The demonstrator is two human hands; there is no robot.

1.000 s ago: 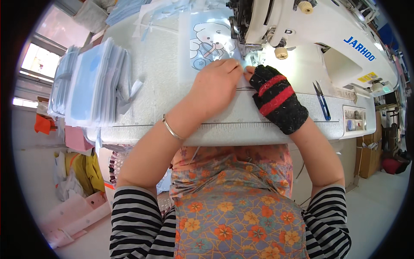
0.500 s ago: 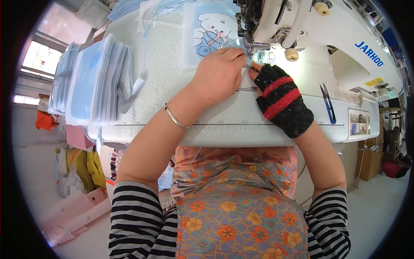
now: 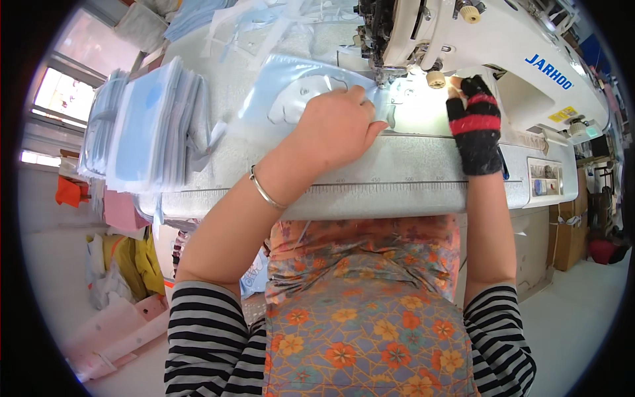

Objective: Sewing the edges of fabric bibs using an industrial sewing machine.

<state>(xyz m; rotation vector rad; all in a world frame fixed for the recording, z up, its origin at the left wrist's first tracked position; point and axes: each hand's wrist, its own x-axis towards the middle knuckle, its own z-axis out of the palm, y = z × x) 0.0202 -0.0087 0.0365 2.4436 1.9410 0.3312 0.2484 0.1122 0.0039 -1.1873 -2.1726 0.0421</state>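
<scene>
My left hand (image 3: 340, 126) lies over a pale blue plastic sheet (image 3: 261, 99) with a white cartoon dog on it. Its fingers bend down onto the sheet and its thumb sticks out to the right, apart from them. The sheet is slanted and shiny, its right end close to the needle area of a white sewing machine (image 3: 522, 56). My right hand (image 3: 476, 126), in a black fingerless glove with red bands, is beside the lit sewing plate (image 3: 423, 109). Thumb and fingers are apart there, with nothing visible between them. Part of the print is covered by my left hand.
A thick stack of blue and clear pouches (image 3: 149, 126) stands at the table's left. More plastic pieces (image 3: 254, 26) lie at the back. Dark blue thread snips (image 3: 505, 164) are mostly hidden behind my right wrist. A small parts tray (image 3: 546, 178) is set in the right corner.
My right hand has moved away from the needle area to the right. The sheet has turned and now lies slanted under my left hand, whose thumb has spread from its fingers.
</scene>
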